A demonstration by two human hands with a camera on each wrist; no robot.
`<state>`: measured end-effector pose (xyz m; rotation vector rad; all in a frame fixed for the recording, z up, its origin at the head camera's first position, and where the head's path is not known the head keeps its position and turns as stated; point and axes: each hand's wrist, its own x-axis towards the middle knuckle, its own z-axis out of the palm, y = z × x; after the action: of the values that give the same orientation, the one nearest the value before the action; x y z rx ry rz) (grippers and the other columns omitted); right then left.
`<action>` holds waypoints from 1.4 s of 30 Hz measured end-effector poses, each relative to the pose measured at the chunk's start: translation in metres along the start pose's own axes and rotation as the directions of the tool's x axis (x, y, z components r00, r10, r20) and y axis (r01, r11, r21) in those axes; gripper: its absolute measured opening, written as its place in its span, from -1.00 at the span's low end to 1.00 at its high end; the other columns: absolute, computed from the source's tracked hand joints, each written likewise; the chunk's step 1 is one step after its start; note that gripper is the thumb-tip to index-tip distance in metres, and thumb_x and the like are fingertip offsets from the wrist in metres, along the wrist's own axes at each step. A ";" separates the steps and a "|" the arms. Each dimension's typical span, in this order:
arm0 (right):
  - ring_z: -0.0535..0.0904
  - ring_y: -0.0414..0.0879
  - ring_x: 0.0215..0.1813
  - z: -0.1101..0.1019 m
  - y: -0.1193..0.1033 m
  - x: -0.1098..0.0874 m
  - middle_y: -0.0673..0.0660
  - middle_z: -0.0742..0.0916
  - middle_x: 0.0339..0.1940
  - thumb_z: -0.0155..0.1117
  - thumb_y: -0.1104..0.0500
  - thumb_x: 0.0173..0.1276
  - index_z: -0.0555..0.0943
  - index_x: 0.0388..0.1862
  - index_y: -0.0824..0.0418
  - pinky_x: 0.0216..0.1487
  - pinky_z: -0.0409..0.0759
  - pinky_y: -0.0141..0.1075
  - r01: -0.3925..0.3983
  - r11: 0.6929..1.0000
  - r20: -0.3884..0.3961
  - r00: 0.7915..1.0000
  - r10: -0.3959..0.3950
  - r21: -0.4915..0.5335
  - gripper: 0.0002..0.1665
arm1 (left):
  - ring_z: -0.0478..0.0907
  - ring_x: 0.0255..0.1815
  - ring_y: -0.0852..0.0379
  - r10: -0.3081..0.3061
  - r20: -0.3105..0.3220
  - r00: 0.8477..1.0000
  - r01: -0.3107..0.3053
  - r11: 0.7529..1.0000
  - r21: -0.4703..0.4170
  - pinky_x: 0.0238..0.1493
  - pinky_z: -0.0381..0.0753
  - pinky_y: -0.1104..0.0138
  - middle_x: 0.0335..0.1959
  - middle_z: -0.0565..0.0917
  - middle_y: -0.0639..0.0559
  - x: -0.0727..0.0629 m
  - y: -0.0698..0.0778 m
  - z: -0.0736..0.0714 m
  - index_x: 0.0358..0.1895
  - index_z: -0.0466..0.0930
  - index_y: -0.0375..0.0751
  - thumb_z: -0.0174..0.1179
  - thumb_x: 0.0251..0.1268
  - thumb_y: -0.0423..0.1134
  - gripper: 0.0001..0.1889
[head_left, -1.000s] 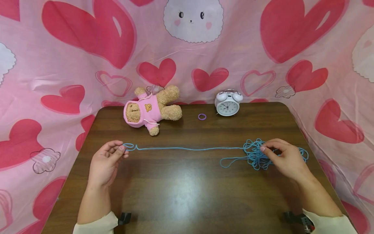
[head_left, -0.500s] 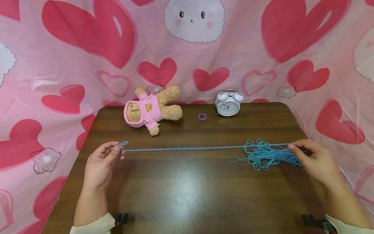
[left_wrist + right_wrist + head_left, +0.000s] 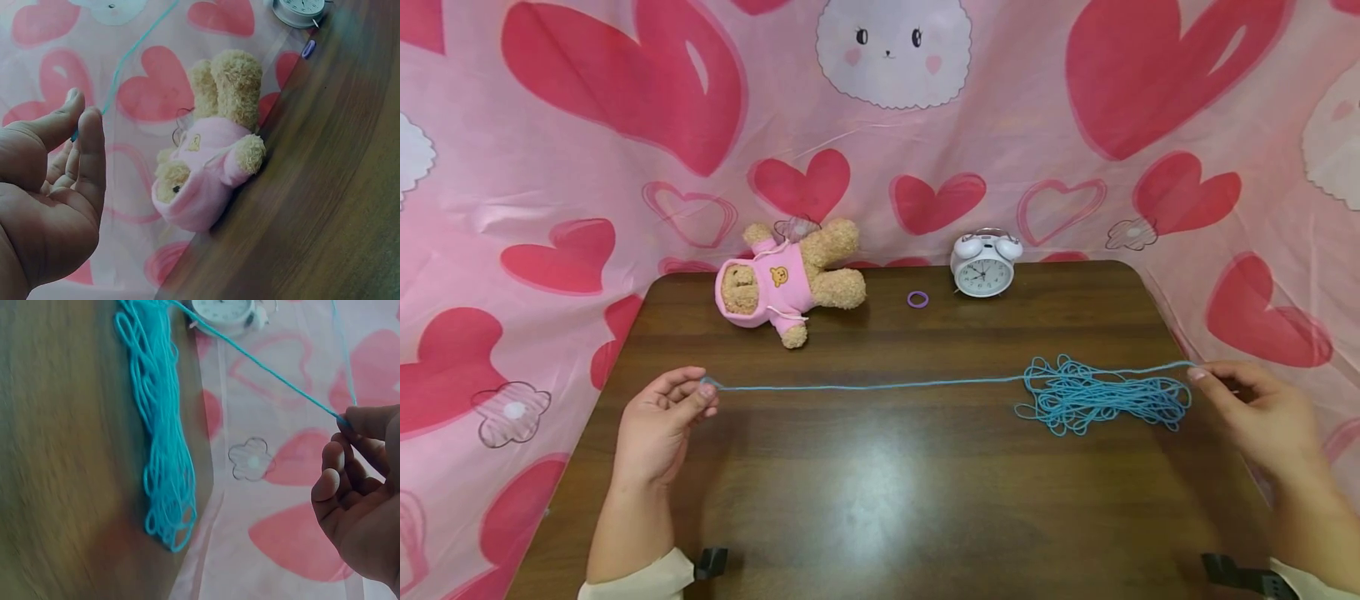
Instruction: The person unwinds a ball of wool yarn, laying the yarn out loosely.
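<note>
A thin blue cord runs nearly straight across the table between both hands. At the left my left hand pinches one end of it between thumb and forefinger, a short bit showing at the fingertips. My right hand, out past the table's right edge in the head view, pinches the cord between thumb and index finger. Just left of that hand lies the rest of the cord, a loose looped bundle on the table. In the right wrist view a taut strand climbs from the bundle to the right hand's fingertips.
Along the back of the brown table lie a teddy bear in a pink hoodie, a purple ring and a white twin-bell alarm clock. A pink heart-print cloth hangs behind and at the sides.
My right hand has moved right, drawing cord out of the bundle. Its small side loop has shrunk toward the pile. The loop at my left fingertips has gone, and that hand shifted slightly left.
</note>
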<state>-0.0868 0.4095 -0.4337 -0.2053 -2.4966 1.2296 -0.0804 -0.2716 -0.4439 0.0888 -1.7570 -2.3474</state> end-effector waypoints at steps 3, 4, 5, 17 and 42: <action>0.50 -0.55 -0.49 -0.010 0.006 0.002 -0.49 0.66 -0.52 0.34 0.25 0.47 0.65 -0.31 -0.36 -0.52 0.43 -0.66 -0.022 0.999 0.000 1.000 0.022 0.030 -0.60 | 0.74 -0.41 0.14 -0.001 -0.003 1.000 0.001 1.000 0.014 -0.30 0.74 0.39 -0.38 0.75 -0.03 0.000 0.000 0.001 -0.07 0.68 -0.29 0.20 0.35 -0.66 -0.75; 0.52 -0.55 -0.48 -0.013 0.008 0.003 -0.47 0.67 -0.52 0.32 0.26 0.48 0.66 -0.31 -0.35 -0.50 0.45 -0.66 -0.035 0.998 0.000 0.999 0.035 0.053 -0.59 | 0.74 -0.41 0.13 -0.001 -0.004 1.000 0.001 1.000 0.018 -0.30 0.74 0.39 -0.38 0.76 -0.03 0.000 0.000 0.001 -0.07 0.68 -0.29 0.21 0.35 -0.66 -0.76; 0.54 -0.55 -0.47 -0.015 0.011 0.004 -0.45 0.67 -0.53 0.31 0.28 0.48 0.66 -0.31 -0.35 -0.49 0.47 -0.67 -0.048 0.996 -0.005 0.999 0.048 0.073 -0.58 | 0.73 -0.40 0.13 0.000 -0.007 1.000 0.000 1.000 0.024 -0.30 0.74 0.39 -0.37 0.76 -0.02 0.000 0.000 0.001 -0.07 0.69 -0.29 0.22 0.35 -0.65 -0.76; 0.48 -0.40 -0.52 -0.041 0.039 0.011 -0.35 0.64 -0.61 0.30 0.19 0.49 0.64 -0.40 -0.40 -0.57 0.40 -0.56 -0.266 0.952 -0.083 0.956 0.280 0.149 -0.59 | 0.77 -0.28 0.15 -0.023 0.048 0.999 0.017 0.992 0.125 -0.20 0.74 0.37 -0.27 0.80 -0.01 0.005 -0.008 0.010 -0.04 0.72 -0.26 0.24 0.41 -0.56 -0.80; 0.41 -0.64 -0.61 -0.061 0.037 0.028 -0.54 0.54 -0.68 0.22 0.25 0.38 0.58 -0.44 -0.56 -0.56 0.30 -0.73 -0.197 0.980 -0.324 0.926 0.194 0.027 -0.44 | 0.76 -0.16 -0.05 -0.249 0.293 0.923 0.134 0.923 0.360 -0.07 0.76 0.18 -0.16 0.77 -0.17 0.027 -0.045 0.112 0.10 0.64 -0.36 0.34 0.42 -0.33 -0.72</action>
<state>-0.0908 0.4850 -0.4221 -0.6212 -2.2328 1.1528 -0.1319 -0.1596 -0.4530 -0.0960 -2.4067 -2.2712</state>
